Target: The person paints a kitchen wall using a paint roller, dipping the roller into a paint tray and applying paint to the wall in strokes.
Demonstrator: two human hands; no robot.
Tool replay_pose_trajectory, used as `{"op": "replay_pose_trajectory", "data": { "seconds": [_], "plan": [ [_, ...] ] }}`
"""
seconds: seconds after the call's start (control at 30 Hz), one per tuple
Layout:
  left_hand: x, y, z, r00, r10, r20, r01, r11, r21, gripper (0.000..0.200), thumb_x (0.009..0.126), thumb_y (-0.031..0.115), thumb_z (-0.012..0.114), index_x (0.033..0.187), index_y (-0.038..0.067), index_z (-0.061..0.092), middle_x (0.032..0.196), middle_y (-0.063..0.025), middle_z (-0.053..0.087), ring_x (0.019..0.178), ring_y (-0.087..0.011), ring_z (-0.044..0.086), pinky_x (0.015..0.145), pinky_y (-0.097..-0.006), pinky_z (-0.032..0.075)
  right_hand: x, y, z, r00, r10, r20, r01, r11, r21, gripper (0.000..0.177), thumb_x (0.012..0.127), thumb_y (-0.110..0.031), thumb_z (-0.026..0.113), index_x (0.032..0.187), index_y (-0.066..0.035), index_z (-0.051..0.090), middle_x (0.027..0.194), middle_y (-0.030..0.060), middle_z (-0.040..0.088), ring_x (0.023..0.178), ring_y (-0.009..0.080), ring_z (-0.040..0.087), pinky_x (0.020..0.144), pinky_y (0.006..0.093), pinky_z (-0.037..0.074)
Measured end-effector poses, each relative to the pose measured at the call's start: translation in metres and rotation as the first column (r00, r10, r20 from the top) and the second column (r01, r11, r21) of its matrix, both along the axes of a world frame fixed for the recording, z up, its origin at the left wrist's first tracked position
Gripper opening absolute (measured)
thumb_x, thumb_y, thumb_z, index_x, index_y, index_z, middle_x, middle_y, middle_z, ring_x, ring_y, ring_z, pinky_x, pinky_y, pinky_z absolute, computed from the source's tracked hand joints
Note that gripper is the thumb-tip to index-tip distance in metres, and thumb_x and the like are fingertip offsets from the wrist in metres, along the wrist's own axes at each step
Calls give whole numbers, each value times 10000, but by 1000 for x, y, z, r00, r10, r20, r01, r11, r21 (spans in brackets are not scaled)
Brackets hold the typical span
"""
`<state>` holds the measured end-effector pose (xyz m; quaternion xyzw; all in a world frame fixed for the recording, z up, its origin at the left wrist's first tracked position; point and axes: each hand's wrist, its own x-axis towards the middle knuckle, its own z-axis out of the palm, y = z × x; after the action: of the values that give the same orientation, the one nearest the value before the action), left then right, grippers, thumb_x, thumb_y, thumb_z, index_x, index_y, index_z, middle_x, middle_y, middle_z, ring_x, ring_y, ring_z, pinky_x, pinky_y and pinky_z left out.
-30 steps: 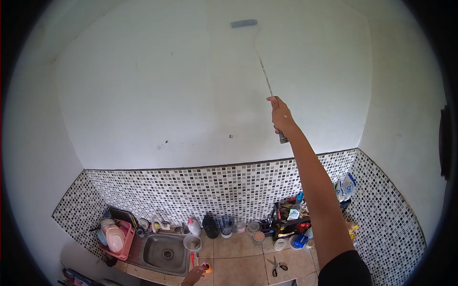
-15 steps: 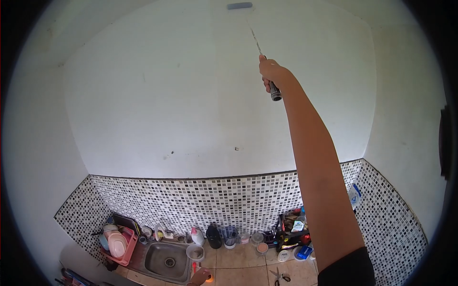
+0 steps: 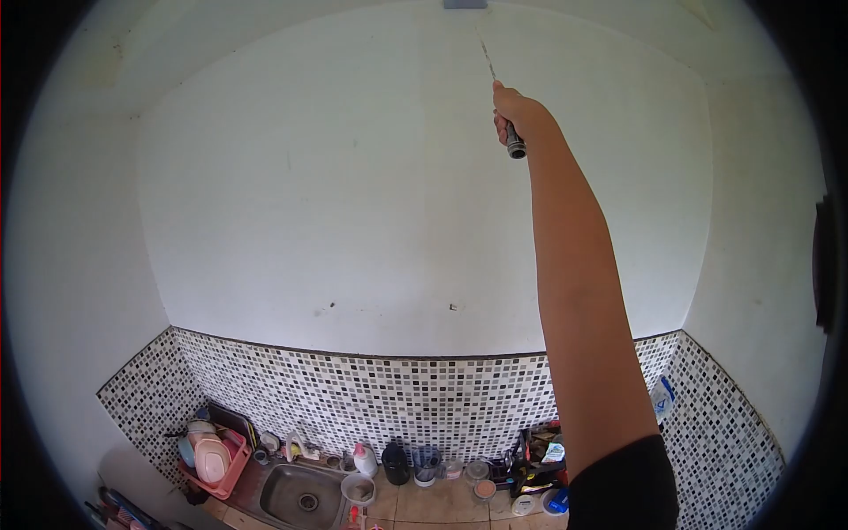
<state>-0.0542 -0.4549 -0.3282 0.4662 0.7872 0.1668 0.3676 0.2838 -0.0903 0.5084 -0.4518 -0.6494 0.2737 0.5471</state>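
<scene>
My right hand [image 3: 512, 113] is raised high in front of the wall, its fingers wrapped round the dark handle of a paint roller [image 3: 516, 146]. A thin, paint-spotted metal rod runs up from the fist. At the top edge of the view the grey roller sleeve [image 3: 465, 4] lies against the pale wall [image 3: 353, 194], partly cut off by the frame. A slightly darker vertical band shows on the wall below it. My left hand is out of view.
Below is mosaic tiling [image 3: 371, 380] over a counter with a steel sink [image 3: 305, 490]. A pink dish basket [image 3: 231, 468] stands left; a white bowl [image 3: 358, 488], a black bottle [image 3: 395, 464] and a crate of tools [image 3: 541, 450] stand along the back.
The view has tilted upward, so the counter sits lower in it. My right hand and the roller appear higher and slightly further right. My left hand has dropped out of the bottom edge.
</scene>
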Motion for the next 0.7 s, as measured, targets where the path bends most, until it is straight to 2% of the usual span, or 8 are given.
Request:
{"op": "replay_pose_trajectory", "data": {
  "seconds": [0.03, 0.13, 0.33, 0.43, 0.5, 0.57, 0.63, 0.7],
  "plan": [
    [-5, -4, -1, 1000, 30, -9, -30, 1000, 5, 558, 984, 435, 438, 1436, 108, 443, 1429, -211, 477, 1313, -347, 460, 1041, -460, 411, -2, 8, -2, 1000, 9, -23, -9, 1000, 13, 634, 1011, -571, 248, 701, -62, 466, 495, 47, 441, 410, 190, 495, 444, 374, 454],
    [-22, -9, -61, 931, -210, -299, 223, 975, 10, 517, 970, 461, 453, 1291, 72, 567, 1264, -223, 591, 1173, -368, 558, 953, -487, 452, 3, 31, -45, 999, 28, -37, -26, 998, 53, 597, 1004, -578, 304, 765, -55, 466, 523, 41, 416, 392, 179, 419, 402, 343, 419],
    [-16, -5, -60, 995, -95, -19, 95, 995, 14, 490, 974, 451, 447, 1223, 56, 596, 1188, -227, 614, 1104, -372, 578, 918, -500, 454, 3, 39, -156, 990, -18, -139, -1, 991, -134, 606, 988, -614, 327, 842, -47, 479, 549, 61, 417, 417, 205, 414, 409, 376, 427],
    [-20, 2, -49, 996, -79, 29, 78, 997, 15, 482, 976, 446, 443, 1190, 49, 611, 1150, -230, 626, 1069, -374, 589, 901, -507, 454, -8, 37, -143, 976, 64, -207, -91, 988, -124, 618, 991, -612, 312, 839, -52, 526, 521, 56, 417, 414, 198, 447, 434, 378, 436],
    [-25, 7, -45, 998, -58, 20, 57, 998, 34, 478, 978, 443, 441, 1167, 43, 621, 1125, -231, 634, 1046, -375, 596, 889, -511, 455, -18, 29, -109, 970, 100, -222, -111, 993, -39, 574, 1004, -581, 312, 818, -55, 447, 537, 67, 416, 399, 224, 414, 426, 414, 428],
    [-24, 15, -29, 999, -28, -23, 31, 988, 152, 470, 978, 434, 444, 1139, 34, 632, 1088, -236, 641, 1013, -368, 606, 854, -507, 465, -31, 12, -72, 957, 151, -249, -148, 989, 30, 560, 1012, -562, 304, 804, -59, 437, 525, 70, 417, 380, 232, 410, 426, 414, 430],
    [-18, 17, -12, 997, -2, -77, 25, 951, 308, 458, 978, 419, 453, 1104, 21, 644, 1040, -244, 648, 969, -351, 620, 795, -494, 484, -36, 27, -33, 958, 149, -244, -134, 988, 81, 523, 1011, -562, 293, 886, -80, 452, 532, 51, 414, 393, 202, 395, 432, 383, 426],
    [-21, 26, -21, 951, -149, -271, 195, 969, 151, 461, 975, 409, 463, 1160, 20, 627, 1078, -230, 648, 996, -341, 621, 811, -465, 500, -37, 35, -20, 966, 139, -219, -120, 988, 98, 520, 1011, -564, 283, 901, -84, 452, 532, 49, 413, 395, 195, 396, 430, 375, 426]
  ]
}}
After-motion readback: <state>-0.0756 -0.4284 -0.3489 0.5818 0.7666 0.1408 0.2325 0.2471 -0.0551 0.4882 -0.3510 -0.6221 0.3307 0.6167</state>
